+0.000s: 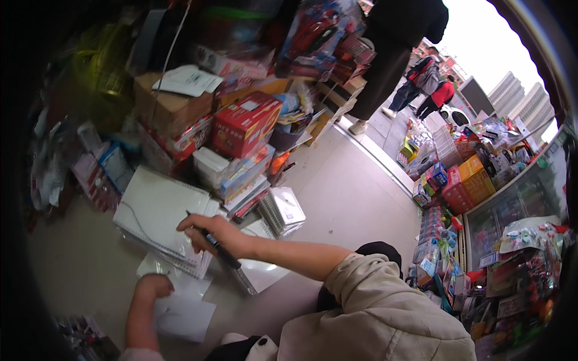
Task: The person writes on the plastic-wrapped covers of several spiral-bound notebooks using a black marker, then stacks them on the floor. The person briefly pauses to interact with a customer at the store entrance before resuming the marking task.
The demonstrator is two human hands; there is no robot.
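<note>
My right hand (219,234) grips a black marker pen (226,255); its thin tip points up and left over a stack of spiral-bound notebooks (158,203) on the floor. My left hand (155,286) is low at the left, fingers curled, beside the lower edge of that stack. Whether it holds anything is hidden. Just below it lies a white paper sheet (187,318), slightly blurred. Under my right forearm is another spiral notebook (264,275) with a glossy cover. Smaller spiral notebooks (284,205), wrapped in clear plastic, are piled just beyond.
A red carton (246,122) and a cardboard box (174,104) stand among stacked goods beyond the notebooks. Shelved packages (445,257) line the right side. A person in dark clothes (384,58) stands at the doorway sill (375,160); other people (422,81) are outside.
</note>
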